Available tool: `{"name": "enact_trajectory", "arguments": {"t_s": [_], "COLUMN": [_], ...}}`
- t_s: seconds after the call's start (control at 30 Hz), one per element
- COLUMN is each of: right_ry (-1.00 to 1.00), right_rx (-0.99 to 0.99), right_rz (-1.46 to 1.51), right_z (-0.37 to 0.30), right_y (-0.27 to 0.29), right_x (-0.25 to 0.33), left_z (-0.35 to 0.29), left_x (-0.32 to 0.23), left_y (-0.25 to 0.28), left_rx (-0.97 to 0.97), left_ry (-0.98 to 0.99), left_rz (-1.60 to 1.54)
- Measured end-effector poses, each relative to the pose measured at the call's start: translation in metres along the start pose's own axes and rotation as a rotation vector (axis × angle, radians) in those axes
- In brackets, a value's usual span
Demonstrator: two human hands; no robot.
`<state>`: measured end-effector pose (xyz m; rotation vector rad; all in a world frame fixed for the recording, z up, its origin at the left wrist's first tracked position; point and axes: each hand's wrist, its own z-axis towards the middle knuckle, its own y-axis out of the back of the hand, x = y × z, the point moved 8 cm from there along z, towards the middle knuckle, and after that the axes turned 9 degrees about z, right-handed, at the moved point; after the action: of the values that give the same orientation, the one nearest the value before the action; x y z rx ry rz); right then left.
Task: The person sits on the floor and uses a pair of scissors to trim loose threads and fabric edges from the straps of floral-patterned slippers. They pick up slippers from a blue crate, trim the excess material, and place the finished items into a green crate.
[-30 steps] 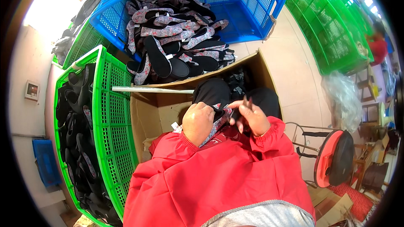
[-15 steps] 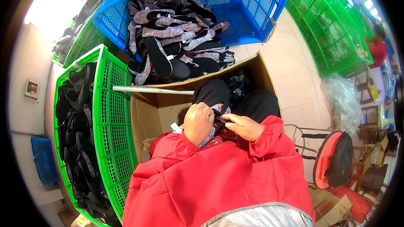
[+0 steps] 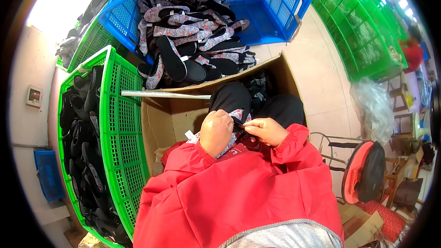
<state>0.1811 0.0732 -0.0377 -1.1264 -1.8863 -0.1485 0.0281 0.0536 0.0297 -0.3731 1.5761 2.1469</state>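
Note:
Over my lap, my left hand (image 3: pixel 216 132) is closed around a floral slipper (image 3: pixel 237 114) with black edging. My right hand (image 3: pixel 267 131) pinches the black edge of the same slipper with thumb and fingertips. Both hands are close together, with a short gap between them. Floral fabric shows above and below the left hand, and a white tag (image 3: pixel 189 134) sticks out beside it. The rest of the slipper is hidden by my hands and red sleeves.
An open cardboard box (image 3: pixel 156 126) surrounds my knees, with a pale rod (image 3: pixel 165 94) across it. A blue crate (image 3: pixel 271 23) ahead has a pile of floral slippers (image 3: pixel 177 32). Green crate (image 3: pixel 121 133) with black slippers stands left. A red round stool (image 3: pixel 356 172) lies right.
My right hand has shifted slightly upward. More of the slipper's floral fabric and black edge now shows between my hands.

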Motion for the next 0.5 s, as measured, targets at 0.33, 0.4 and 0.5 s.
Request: {"name": "enact_trajectory", "arguments": {"t_s": [0.33, 0.4, 0.5], "right_ry": [0.102, 0.099, 0.062], "right_rx": [0.002, -0.009, -0.031], "right_rz": [0.028, 0.033, 0.036], "right_z": [0.015, 0.015, 0.012], "right_y": [-0.003, -0.002, -0.004], "right_x": [-0.013, -0.015, -0.011], "left_z": [0.000, 0.002, 0.001], "left_x": [-0.003, -0.004, -0.001], "left_y": [0.003, 0.004, 0.002], "left_rx": [0.000, -0.007, -0.011], "left_ry": [-0.021, -0.024, -0.020], "left_rz": [-0.008, -0.012, -0.022]}}
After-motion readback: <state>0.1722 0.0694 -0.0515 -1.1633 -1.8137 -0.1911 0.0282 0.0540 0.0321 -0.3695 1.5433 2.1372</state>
